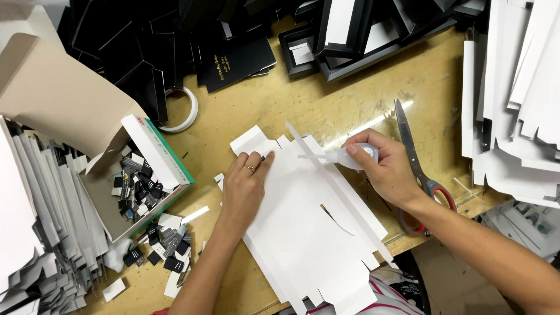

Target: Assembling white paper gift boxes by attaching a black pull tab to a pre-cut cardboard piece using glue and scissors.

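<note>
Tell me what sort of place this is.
Likely a box-making workbench: flat white die-cut card under the hands, black folded boxes piled behind, scissors and a tape roll on the worn table.

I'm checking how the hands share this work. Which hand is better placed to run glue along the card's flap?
Right hand: it already holds the glue bottle, nozzle at the white card. The left hand lies flat, pinning the card.
</note>
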